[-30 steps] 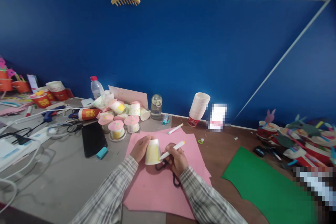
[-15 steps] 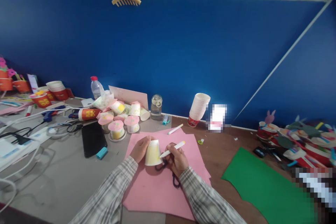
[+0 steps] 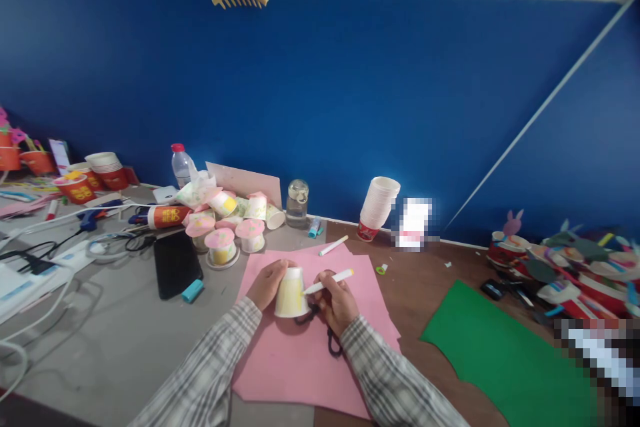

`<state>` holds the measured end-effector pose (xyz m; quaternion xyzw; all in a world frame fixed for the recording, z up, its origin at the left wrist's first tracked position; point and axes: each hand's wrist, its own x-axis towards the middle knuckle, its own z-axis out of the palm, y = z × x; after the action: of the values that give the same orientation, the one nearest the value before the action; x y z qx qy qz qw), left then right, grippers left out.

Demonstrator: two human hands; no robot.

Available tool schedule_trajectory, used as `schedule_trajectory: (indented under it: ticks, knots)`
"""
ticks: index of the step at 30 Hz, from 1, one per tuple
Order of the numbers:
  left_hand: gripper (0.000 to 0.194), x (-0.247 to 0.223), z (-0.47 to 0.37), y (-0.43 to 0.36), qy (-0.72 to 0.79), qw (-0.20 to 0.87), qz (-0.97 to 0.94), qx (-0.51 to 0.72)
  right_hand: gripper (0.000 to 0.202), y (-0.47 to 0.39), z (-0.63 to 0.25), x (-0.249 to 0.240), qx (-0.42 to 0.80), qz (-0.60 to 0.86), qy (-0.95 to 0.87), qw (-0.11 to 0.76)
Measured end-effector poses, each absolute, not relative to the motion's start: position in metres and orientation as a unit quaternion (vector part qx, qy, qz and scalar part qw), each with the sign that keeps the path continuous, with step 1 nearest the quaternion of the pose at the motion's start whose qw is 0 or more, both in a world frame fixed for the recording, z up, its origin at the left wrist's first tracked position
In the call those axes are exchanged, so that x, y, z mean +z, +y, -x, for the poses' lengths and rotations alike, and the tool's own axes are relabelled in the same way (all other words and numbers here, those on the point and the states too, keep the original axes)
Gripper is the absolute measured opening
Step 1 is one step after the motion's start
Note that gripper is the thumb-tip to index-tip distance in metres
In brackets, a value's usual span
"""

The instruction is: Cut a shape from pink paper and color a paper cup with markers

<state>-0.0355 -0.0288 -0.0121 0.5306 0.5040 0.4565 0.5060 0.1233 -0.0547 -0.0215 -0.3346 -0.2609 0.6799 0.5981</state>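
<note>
My left hand [image 3: 271,283] is closed on a paper cup [image 3: 291,295], held upside down above the pink paper [image 3: 300,373]. Yellow colouring covers part of the cup's side. A white marker [image 3: 331,281] with a yellow end sits in the closed fingers of my right hand [image 3: 337,303]. Its tip meets the right side of the cup, or lies very close to it. Scissors with black handles [image 3: 335,343] rest on the paper, partly hidden behind the cup and my right hand.
Behind the paper lies another marker [image 3: 333,245]. Decorated cups [image 3: 221,247] cluster at the left near a black phone [image 3: 177,265] and a turquoise block [image 3: 193,291]. A glass bottle [image 3: 297,203] and stacked cups [image 3: 379,207] stand at the back. Green paper [image 3: 500,353] lies right.
The marker tip has moved slightly up and left along the cup's side. The cup has tilted a little to stand straighter. Both hands keep their holds.
</note>
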Motion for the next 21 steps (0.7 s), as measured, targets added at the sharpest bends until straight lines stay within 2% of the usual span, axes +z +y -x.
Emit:
schedule_trajectory:
  ticks: [21]
  knots:
    - [0.065,-0.0101,0.0338,-0.0308,0.506,0.500,-0.536,0.455,0.026,-0.0523,-0.1237,-0.0245,0.684,0.316,-0.262,0.603]
